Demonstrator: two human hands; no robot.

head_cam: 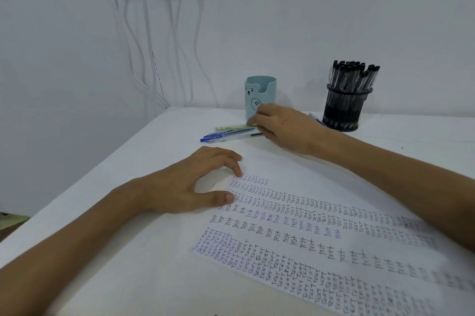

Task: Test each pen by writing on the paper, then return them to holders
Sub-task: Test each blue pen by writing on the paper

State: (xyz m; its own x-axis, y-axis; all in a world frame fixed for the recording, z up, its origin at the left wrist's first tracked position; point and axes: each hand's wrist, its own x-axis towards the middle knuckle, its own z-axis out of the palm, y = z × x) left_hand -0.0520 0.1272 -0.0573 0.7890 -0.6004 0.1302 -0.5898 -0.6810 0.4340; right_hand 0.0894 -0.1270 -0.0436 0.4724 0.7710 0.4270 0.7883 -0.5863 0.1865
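Note:
A sheet of paper covered with rows of handwritten test words lies on the white table. My left hand rests on its upper left corner, fingertips and thumb pressing it down. My right hand reaches over loose pens near the back; its fingers pinch the green pen. Two blue pens and a clear pen lie just in front. A pale blue bear holder stands behind my right hand. A black mesh holder full of black-capped pens stands to the right.
The white table meets a white wall at the back. Several white cables hang down the wall from a socket at the upper left. Another blue pen lies between my right wrist and the mesh holder.

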